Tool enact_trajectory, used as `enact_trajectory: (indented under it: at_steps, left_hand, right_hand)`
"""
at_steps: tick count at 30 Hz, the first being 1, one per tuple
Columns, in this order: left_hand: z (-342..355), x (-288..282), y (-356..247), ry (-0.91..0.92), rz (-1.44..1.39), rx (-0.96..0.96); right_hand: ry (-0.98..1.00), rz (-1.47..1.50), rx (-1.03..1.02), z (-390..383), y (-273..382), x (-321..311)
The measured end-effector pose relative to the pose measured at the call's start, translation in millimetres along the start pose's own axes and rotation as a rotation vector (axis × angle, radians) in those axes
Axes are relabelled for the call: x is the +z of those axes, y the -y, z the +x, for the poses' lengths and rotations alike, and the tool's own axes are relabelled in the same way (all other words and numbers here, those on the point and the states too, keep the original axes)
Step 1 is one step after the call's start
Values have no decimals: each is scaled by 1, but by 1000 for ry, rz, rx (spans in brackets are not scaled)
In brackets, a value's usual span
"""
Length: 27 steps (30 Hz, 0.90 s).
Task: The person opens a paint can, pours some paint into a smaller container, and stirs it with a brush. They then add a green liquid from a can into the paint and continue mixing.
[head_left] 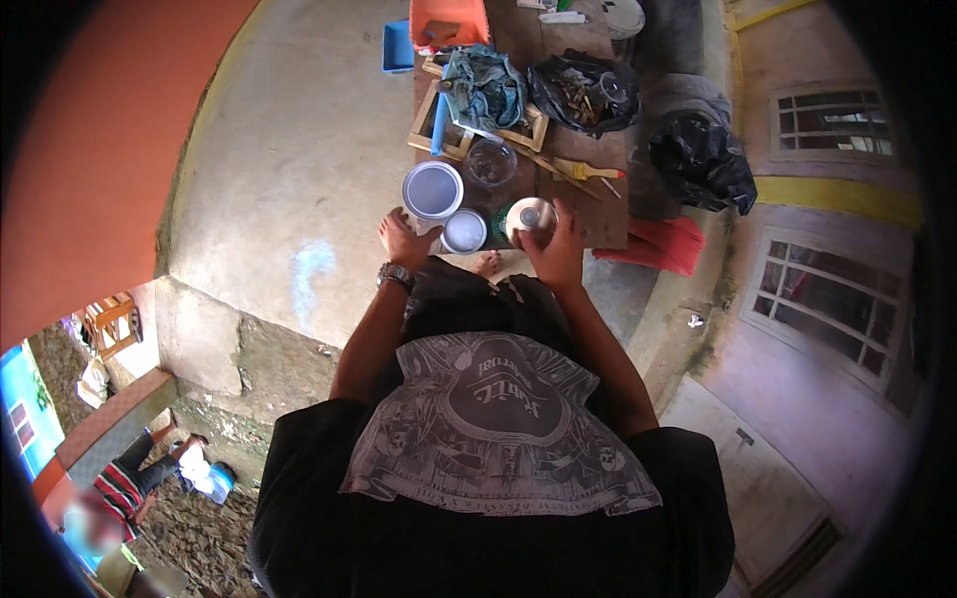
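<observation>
My left hand (404, 239) is at the table's near left edge, its thumb and fingers apart. They lie against the near left side of a round tin with a grey top (433, 190), and I see no firm grip. By the thumb stands a smaller tin (465, 231) with a whitish top. My right hand (558, 247) is closed around a cream-topped round bottle (518, 213) with a grey cap, its thumb on the near side and its fingers on the right. Beyond the tins is a clear round plastic container (489, 162).
A yellow paintbrush (586, 170) lies at the table's right. Farther off are wooden frames (427, 118), a blue-green cloth (482, 88), a black plastic bag (586, 95) and an orange bin (447, 25). Red cloth (663, 246) hangs by the table. Another person (125, 488) is far lower left.
</observation>
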<state>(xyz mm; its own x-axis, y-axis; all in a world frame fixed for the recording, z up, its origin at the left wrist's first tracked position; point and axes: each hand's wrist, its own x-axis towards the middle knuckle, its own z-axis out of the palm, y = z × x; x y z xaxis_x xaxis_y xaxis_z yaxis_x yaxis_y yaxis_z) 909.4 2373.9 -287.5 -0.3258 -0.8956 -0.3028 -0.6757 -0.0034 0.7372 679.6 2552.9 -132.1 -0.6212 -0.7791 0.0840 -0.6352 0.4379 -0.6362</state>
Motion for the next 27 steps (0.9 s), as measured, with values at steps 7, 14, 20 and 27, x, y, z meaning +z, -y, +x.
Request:
enact_trajectory:
  at_steps: [7,14,20,27]
  left_hand:
    - [10,-32,-29,98,-100,86]
    - [30,-46,-42,186,-135,285]
    - [36,-43,-44,322,-230,180]
    - [0,-49,-96,140,18,118]
  right_hand:
    - [198,621,181,-35,-35,17]
    - [172,589,249,-24,-49,42]
    - [198,638,171,-15,-57,48]
    - [230,604,272,-20,-62,46]
